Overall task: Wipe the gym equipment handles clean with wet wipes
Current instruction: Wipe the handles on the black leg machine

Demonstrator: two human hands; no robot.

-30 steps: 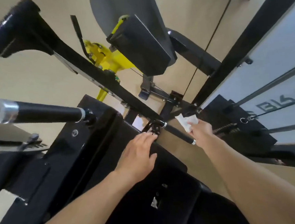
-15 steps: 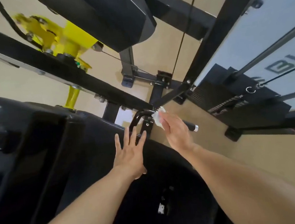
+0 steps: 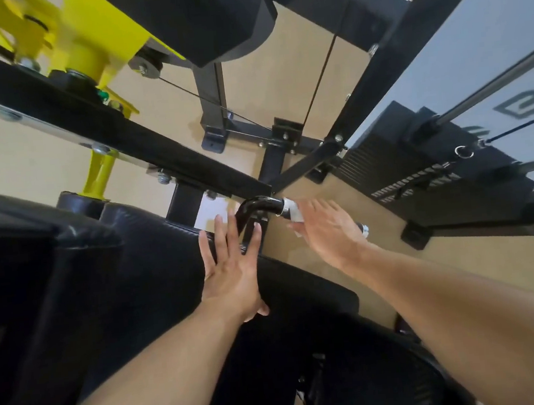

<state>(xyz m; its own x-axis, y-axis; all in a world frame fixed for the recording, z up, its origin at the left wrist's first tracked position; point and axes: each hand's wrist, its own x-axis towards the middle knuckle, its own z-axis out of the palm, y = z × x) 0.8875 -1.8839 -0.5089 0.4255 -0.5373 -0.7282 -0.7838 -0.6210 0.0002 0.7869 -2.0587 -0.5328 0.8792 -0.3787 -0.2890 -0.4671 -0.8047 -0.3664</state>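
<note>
Right hand (image 3: 327, 229): grips wet wipe (image 3: 293, 212) round handle (image 3: 359, 226), now at inner end by bend, up from outer tip.
Left hand (image 3: 232, 266): released, flat on pad (image 3: 154, 254).
Meaning: one pass covered.

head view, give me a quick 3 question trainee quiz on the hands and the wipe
1. True or false: the left hand holds the wet wipe.
2. Which hand covers the handle? A) left B) right C) neither
3. Fill in: the left hand's fingers are spread over the black ____ pad.

Key: 1 false; the wipe is under the right hand. 2 B. 3 seat.
</note>
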